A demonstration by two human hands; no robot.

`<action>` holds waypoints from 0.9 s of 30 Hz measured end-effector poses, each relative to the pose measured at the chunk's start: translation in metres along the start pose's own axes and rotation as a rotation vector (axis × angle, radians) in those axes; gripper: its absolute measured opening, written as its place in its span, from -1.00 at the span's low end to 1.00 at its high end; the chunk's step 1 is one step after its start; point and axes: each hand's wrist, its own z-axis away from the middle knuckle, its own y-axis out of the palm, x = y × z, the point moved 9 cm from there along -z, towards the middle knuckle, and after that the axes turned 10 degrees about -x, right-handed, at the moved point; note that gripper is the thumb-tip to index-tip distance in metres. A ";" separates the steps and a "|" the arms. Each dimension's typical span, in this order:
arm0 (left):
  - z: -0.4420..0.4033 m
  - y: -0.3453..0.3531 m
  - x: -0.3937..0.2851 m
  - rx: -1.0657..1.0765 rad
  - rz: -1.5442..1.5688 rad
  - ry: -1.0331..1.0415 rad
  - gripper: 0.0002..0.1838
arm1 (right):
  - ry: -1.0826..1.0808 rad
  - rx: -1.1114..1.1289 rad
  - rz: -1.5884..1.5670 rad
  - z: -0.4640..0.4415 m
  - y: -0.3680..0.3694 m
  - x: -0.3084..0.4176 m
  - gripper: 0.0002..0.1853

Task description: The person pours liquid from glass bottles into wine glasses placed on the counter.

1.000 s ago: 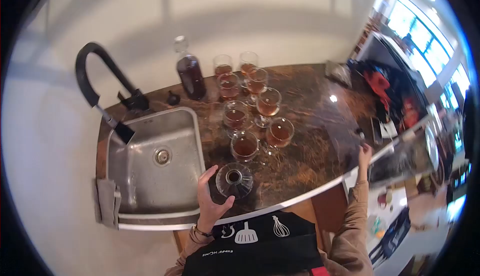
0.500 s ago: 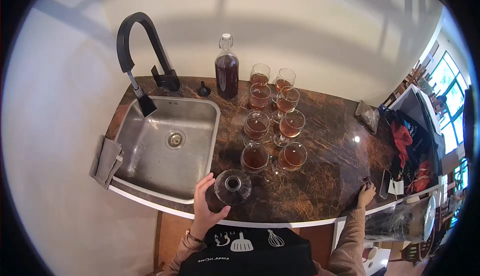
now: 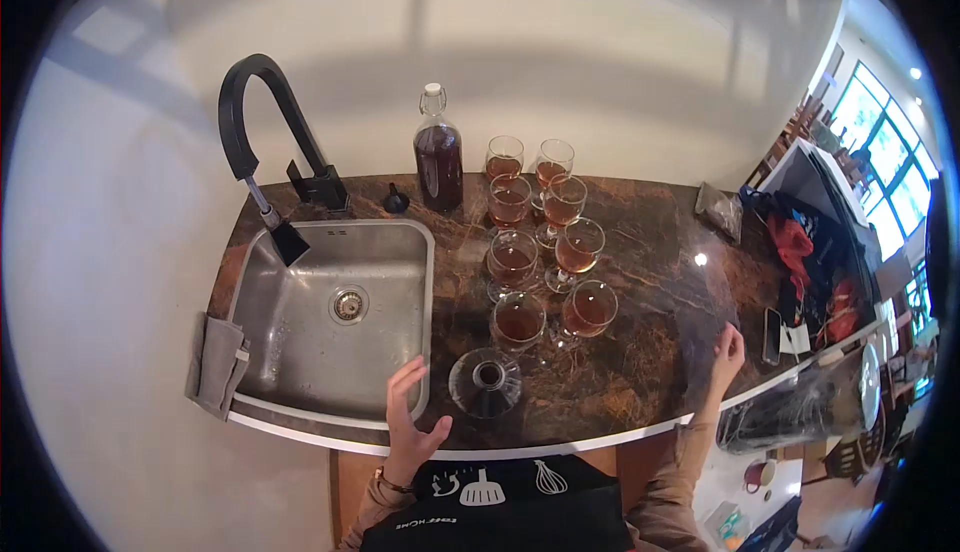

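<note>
My left hand (image 3: pixel 412 430) has its fingers spread over the front edge between the sink and an open-necked glass vessel (image 3: pixel 485 384); a gap separates it from the vessel. My right hand (image 3: pixel 729 350) is closed at the right part of the counter, and whatever it may hold is too small to make out. Stemmed glasses (image 3: pixel 519 321) of amber-brown drink stand in two rows behind the vessel. A swing-top bottle (image 3: pixel 439 165) of dark liquid stands at the wall, with a small black funnel (image 3: pixel 396 199) to its left.
A steel sink (image 3: pixel 330 362) with a black faucet (image 3: pixel 235 112) lies left, a grey cloth (image 3: pixel 215 364) over its front corner. At the right are a plastic bag (image 3: pixel 719 211), a phone (image 3: pixel 771 335), red and dark cloth items (image 3: pixel 792 247), and a wrapped roll (image 3: pixel 800 410).
The view has shifted. My left hand, earlier beside the glass vessel, is now farther from it. A small dark object seen at my right fingertips before is no longer distinct.
</note>
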 end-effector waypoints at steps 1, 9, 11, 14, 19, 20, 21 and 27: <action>-0.001 -0.002 0.002 0.021 0.007 0.005 -0.30 | 0.010 -0.046 -0.007 0.039 0.021 0.065 -0.74; -0.005 -0.036 0.023 0.118 0.137 -0.015 -0.37 | -0.007 0.303 -0.417 0.211 0.126 0.217 -0.78; -0.005 -0.043 0.029 0.142 0.167 -0.009 -0.37 | 0.012 0.392 -0.526 0.246 0.143 0.234 -0.74; -0.006 -0.054 0.039 0.160 0.223 -0.047 -0.37 | 0.010 0.366 -0.508 0.273 0.154 0.236 -0.71; -0.007 -0.066 0.049 0.224 0.276 -0.025 -0.37 | 0.008 0.345 -0.489 0.298 0.154 0.248 -0.71; -0.008 -0.068 0.050 0.234 0.282 -0.017 -0.37 | -0.038 0.343 -0.472 0.301 0.155 0.255 -0.71; -0.008 -0.067 0.053 0.257 0.290 -0.035 -0.38 | -0.082 0.341 -0.456 0.304 0.156 0.261 -0.71; -0.006 -0.072 0.056 0.312 0.336 -0.065 -0.42 | -0.187 0.261 -0.339 0.309 0.156 0.271 -0.74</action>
